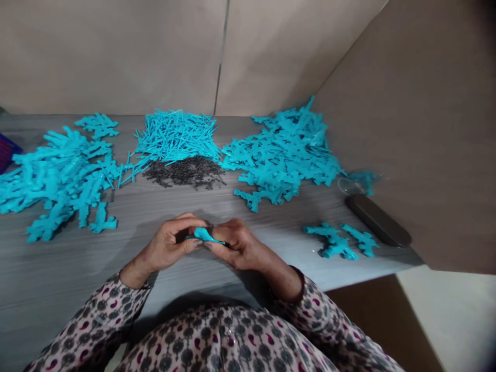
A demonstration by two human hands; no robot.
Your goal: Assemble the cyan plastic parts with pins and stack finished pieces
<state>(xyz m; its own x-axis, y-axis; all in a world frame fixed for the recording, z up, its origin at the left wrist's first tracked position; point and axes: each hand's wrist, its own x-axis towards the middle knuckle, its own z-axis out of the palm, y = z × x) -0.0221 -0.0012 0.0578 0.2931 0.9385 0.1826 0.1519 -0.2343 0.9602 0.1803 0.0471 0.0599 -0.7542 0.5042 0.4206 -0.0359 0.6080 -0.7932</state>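
Observation:
Both my hands meet over the near part of the table, fingers closed around one turquoise plastic toy gun part. My left hand pinches its left end between thumb and fingers. On the other end, my right hand grips with thumb and bent fingers. Much of the part is hidden by the fingers. Just beyond my hands lies a heap of small black pieces, and behind it a pile of thin turquoise sticks.
Turquoise gun-shaped parts form a large pile on the left and another on the right. A few loose parts lie nearer, beside a dark elongated case against the right-hand panel. A wall closes off the back.

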